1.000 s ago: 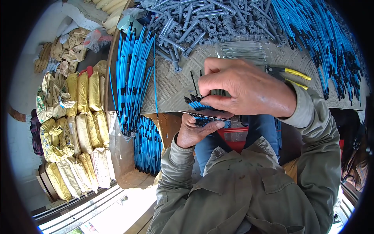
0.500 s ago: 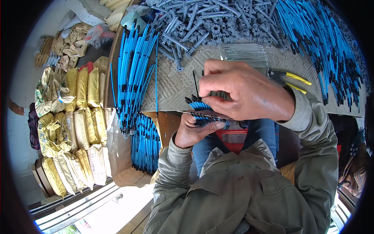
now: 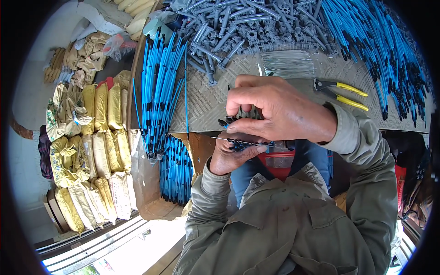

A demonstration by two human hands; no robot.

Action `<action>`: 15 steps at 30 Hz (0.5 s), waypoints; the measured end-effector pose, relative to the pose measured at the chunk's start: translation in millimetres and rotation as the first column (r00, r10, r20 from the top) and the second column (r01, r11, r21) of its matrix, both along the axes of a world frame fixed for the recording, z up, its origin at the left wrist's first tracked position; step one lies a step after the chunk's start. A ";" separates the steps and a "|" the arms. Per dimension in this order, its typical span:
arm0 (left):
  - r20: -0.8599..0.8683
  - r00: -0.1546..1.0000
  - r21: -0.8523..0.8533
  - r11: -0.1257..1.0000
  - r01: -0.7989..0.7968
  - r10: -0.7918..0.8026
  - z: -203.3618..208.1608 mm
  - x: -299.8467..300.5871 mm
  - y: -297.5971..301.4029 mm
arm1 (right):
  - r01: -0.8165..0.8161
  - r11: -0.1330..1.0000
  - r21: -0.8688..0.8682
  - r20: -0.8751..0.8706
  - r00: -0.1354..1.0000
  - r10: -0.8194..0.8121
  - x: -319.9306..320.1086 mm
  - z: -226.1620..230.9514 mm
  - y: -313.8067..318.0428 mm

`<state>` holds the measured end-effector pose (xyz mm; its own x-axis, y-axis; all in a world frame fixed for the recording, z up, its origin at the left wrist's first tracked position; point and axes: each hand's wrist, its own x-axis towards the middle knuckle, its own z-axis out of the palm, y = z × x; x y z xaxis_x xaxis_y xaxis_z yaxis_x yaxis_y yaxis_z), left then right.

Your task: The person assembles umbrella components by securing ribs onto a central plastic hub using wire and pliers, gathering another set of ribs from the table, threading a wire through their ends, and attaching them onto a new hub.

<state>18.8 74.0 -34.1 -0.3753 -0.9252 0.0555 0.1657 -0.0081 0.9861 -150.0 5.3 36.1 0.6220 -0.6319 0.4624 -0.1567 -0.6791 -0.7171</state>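
Note:
Just in front of my body, my left hand (image 3: 231, 156) is closed around a bundle of thin blue rods with black ends (image 3: 238, 145), its thumb lying across them. A thin metal wire (image 3: 222, 138) runs across the bundle by the left thumb. Over the bundle my right hand (image 3: 284, 107) is closed in a pinch, thumb against bent fingers, close to the black ends. What it pinches is mostly hidden; a small dark tip (image 3: 228, 87) shows beside its knuckles.
Beyond my hands lie straight metal wires (image 3: 288, 64) and yellow-handled cutters (image 3: 350, 86). Grey plastic fittings (image 3: 256, 34) are heaped at the back. Blue rods lie at left (image 3: 156, 91) and right (image 3: 389, 59), with more rods (image 3: 175, 172) below. Filled bags (image 3: 101, 110) stand far left.
My right hand has shifted slightly left, and its fingers have turned over the bundle. The dark rod upright beside its fingertips now shows only a short tip. My left hand keeps its hold.

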 end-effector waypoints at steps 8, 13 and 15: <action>-0.097 0.989 0.090 0.989 0.116 -0.107 7.8 11.5 -6.9 | -0.129 0.990 0.058 0.110 0.986 0.122 -2.2 -1.7 -0.9; -0.151 0.983 0.121 0.985 0.121 -0.102 1.6 12.4 -6.8 | -0.114 0.983 0.140 0.052 0.993 0.108 -2.0 -1.2 2.1; -0.126 0.987 0.103 0.988 0.111 -0.098 0.7 12.0 -5.5 | -0.087 0.995 0.051 0.061 0.995 0.084 -0.4 -0.1 2.0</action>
<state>30.7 68.5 -33.4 -0.4673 -0.8841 0.0065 0.2754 -0.1385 0.9513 -150.5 7.3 36.1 0.6477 -0.6023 0.4666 -0.0566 -0.6487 -0.7589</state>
